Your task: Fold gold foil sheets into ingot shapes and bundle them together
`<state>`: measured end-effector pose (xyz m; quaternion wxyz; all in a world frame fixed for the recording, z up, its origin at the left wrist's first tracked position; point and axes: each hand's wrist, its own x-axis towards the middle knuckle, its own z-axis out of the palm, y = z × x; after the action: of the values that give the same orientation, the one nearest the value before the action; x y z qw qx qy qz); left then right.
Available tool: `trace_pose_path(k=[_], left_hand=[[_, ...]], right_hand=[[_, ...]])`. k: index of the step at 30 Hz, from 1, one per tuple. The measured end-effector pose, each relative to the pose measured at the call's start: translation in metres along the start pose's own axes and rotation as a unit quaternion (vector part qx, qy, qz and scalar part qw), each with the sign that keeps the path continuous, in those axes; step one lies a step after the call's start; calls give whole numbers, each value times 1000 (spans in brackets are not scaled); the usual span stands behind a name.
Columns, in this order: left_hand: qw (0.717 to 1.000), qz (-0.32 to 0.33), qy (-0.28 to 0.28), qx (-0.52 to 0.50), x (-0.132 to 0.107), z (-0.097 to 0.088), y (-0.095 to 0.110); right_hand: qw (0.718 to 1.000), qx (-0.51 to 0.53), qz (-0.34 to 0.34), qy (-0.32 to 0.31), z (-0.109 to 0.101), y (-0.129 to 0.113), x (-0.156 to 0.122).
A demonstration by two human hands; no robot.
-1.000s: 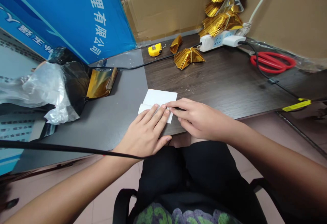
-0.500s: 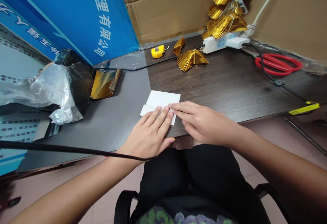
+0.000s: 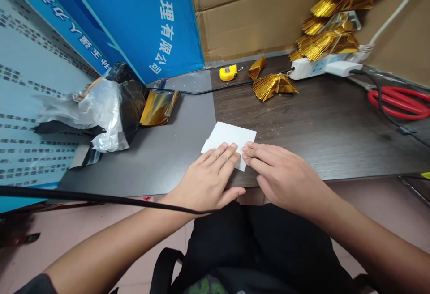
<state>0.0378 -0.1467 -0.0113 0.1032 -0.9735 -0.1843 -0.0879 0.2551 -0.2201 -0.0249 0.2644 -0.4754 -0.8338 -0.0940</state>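
Note:
A folded white sheet of paper (image 3: 231, 136) lies on the dark wooden table (image 3: 319, 128) close to its near edge. My left hand (image 3: 210, 180) lies flat on the sheet's near left part, fingers stretched out and held together. My right hand (image 3: 282, 175) rests beside it, fingertips pressing the sheet's near right corner, fingers extended. The two hands' fingertips almost touch. The lower part of the sheet is hidden under my fingers.
Gold foil bundles (image 3: 273, 86) lie at the back with a yellow tape measure (image 3: 227, 73) and a white power strip (image 3: 312, 66). Red scissors (image 3: 399, 101) sit at the right. A plastic bag (image 3: 101, 110) and gold sheets (image 3: 157, 108) lie left. A black cable (image 3: 83, 195) crosses my left forearm.
The view has swung so everything sits further right. My right hand's fingers drew back toward the sheet's near right corner; my left hand stays flat on the paper.

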Motion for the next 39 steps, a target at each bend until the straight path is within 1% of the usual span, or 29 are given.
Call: trace_pose_path(k=[7, 11, 13, 18, 22, 27, 32, 35, 39], left_hand=[[996, -81, -39, -30, -9, -5, -6], [991, -125, -39, -22, -10, -3, -6], [990, -138, -35, -18, -10, -1, -6], [990, -136, -28, -13, -10, -1, -6], [991, -130, -26, -12, -10, -1, -6], [991, -129, -9, -19, -14, -1, -6], [991, -129, -20, -37, -22, -6, -3], [993, -107, -6, -50, -28, -10, 1], [995, -63, 19, -71, -34, -13, 7]], right_hand=[[1000, -6, 2, -16, 1, 3, -1], [1000, -7, 1, -15, 1, 3, -2], [1000, -7, 0, -19, 0, 3, -2], [1000, 3, -1, -21, 0, 2, -2], [1000, 12, 18, -7, 0, -3, 1], [999, 37, 14, -5, 0, -10, 4], [999, 46, 23, 0, 1, -2, 9], [999, 42, 15, -14, 4, 3, 12], [999, 18, 9, -34, 5, 1, 14]])
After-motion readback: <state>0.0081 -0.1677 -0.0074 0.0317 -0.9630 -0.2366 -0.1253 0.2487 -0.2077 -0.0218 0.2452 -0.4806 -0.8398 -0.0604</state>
